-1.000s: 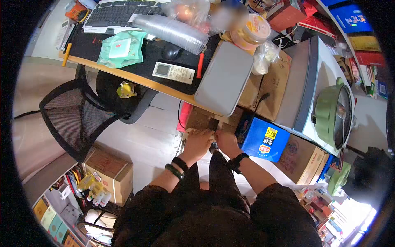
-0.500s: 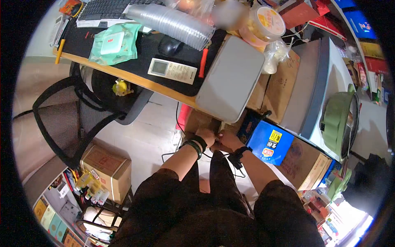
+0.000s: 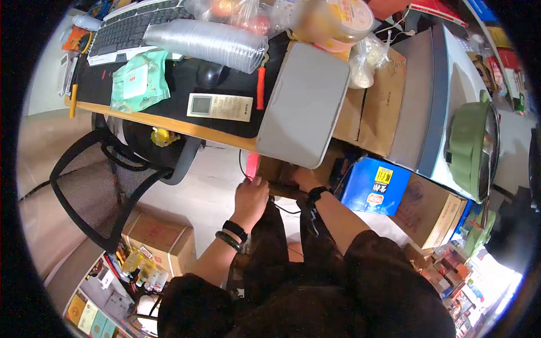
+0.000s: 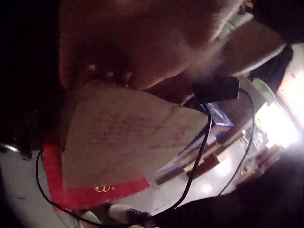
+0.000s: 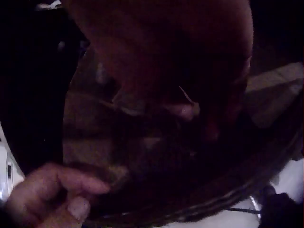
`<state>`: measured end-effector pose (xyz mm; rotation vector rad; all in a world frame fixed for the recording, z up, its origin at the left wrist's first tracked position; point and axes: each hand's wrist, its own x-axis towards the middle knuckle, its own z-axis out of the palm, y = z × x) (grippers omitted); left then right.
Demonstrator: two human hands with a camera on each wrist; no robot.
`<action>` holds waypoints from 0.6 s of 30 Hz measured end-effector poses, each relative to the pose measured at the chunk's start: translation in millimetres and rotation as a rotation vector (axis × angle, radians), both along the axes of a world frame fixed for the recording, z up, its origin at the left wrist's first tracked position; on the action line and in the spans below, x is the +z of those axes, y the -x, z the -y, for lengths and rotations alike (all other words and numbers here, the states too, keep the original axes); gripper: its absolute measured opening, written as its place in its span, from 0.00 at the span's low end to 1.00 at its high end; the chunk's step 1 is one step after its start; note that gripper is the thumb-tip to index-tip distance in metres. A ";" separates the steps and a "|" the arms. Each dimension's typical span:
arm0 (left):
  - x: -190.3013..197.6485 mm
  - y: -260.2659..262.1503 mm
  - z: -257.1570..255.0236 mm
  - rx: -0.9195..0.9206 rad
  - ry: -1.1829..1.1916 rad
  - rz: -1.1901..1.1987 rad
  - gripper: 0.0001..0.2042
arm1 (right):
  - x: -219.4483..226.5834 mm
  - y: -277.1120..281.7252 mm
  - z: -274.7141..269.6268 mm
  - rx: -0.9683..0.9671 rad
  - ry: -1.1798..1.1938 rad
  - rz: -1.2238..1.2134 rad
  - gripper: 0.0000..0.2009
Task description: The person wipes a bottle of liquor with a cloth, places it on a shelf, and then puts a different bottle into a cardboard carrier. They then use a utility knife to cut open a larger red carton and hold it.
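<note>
Under the desk's front edge stands an open cardboard box [image 3: 271, 170], mostly in shadow. My left hand [image 3: 251, 201] is at its near left corner. In the left wrist view, fingertips curl over the edge of a printed cardboard side [image 4: 128, 137]. The right wrist view shows that left hand [image 5: 52, 194] at the box's rim, thumb and forefinger close to it. My right hand [image 3: 307, 180] reaches into the box from the right. Its fingers [image 5: 183, 110] point down into the dark interior; I cannot tell whether they hold something.
A grey lid-like panel [image 3: 304, 104] overhangs the box from the desk. Right of it are a blue carton [image 3: 375, 186] and a large cardboard box [image 3: 380, 107]. A red box [image 4: 102, 194] and a black cable [image 4: 199, 152] lie close by. A mesh chair [image 3: 90, 186] stands left.
Both hands were close together over the box. My left hand has moved away to the box's left side, while the right has gone deeper under the desk edge.
</note>
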<state>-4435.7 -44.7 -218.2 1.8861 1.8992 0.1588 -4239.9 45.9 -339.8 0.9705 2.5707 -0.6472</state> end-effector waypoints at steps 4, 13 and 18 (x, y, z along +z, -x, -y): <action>-8.3 0.7 16.9 0.104 -0.039 0.013 0.05 | -85.1 -5.4 10.5 -0.113 -0.241 -0.253 0.12; -7.6 -8.7 22.0 0.237 -0.009 0.113 0.15 | -50.6 31.9 -7.8 -0.284 -0.090 -0.058 0.15; -18.0 -9.5 25.6 0.257 -0.054 0.117 0.17 | -64.6 58.1 -10.9 0.119 -0.413 -0.014 0.16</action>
